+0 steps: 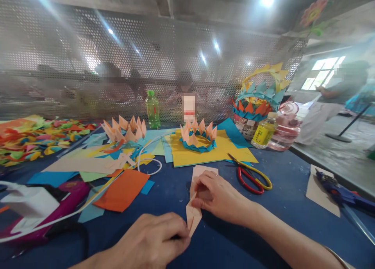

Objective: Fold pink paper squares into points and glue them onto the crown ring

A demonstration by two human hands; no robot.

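Observation:
A strip of pale peach paper (193, 213), partly folded with slanted edges, lies on the dark blue table between my hands. My left hand (156, 237) pinches its near tip between thumb and forefinger. Higher up, my right hand (213, 196) has its thumb and curled fingers closed on the fold at the paper's middle. Another flat peach piece (213, 170) shows behind the right fingers; whether it is one with the folded strip I cannot tell. Beyond my hands stands a paper crown (199, 146) with a blue base and peach points, on yellow sheets (234, 144).
Red and yellow-handled scissors (253, 181) lie right of my right hand. A blue glue gun (336, 189) rests at far right. Left are an orange paper (123, 191), a purple power strip (70, 202), a white cable (96, 193) and a second crown (127, 132). Bottles (154, 113) stand behind.

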